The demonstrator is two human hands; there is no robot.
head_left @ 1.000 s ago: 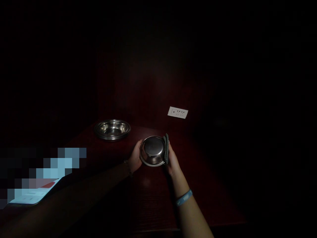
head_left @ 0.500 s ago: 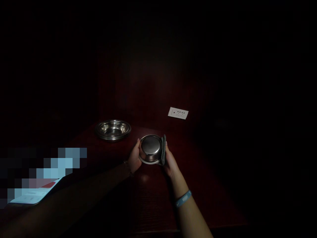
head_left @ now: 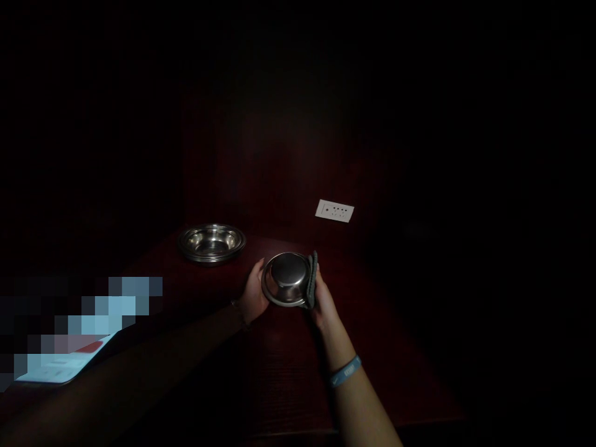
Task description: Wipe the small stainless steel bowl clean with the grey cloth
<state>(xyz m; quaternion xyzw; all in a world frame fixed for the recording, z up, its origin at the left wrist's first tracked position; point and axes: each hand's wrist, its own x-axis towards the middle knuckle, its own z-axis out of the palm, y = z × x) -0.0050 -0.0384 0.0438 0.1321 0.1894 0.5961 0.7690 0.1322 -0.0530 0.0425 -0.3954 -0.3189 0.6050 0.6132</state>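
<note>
A shiny metal bowl (head_left: pixel 287 273) is held above the dark red table, its base turned up toward me. My left hand (head_left: pixel 255 295) grips its left rim, thumb and fingers at the edge. On the other side, my right hand (head_left: pixel 325 299) presses a folded dark grey-green cloth (head_left: pixel 311 282) round the bowl's right rim. The fingers behind the bowl and cloth are mostly hidden.
Nested metal dishes (head_left: pixel 212 256) stand on the table (head_left: pixel 288 372) to the left, beyond my left hand. A white socket panel (head_left: pixel 334 210) is on the dark wall behind. A lit screen (head_left: pixel 56 369), partly pixelated, lies at lower left. The surroundings are very dark.
The bowl has tilted a little, showing more of its rim on the left. My right hand and the cloth have shifted slightly right along with it. The stacked dishes are unmoved.
</note>
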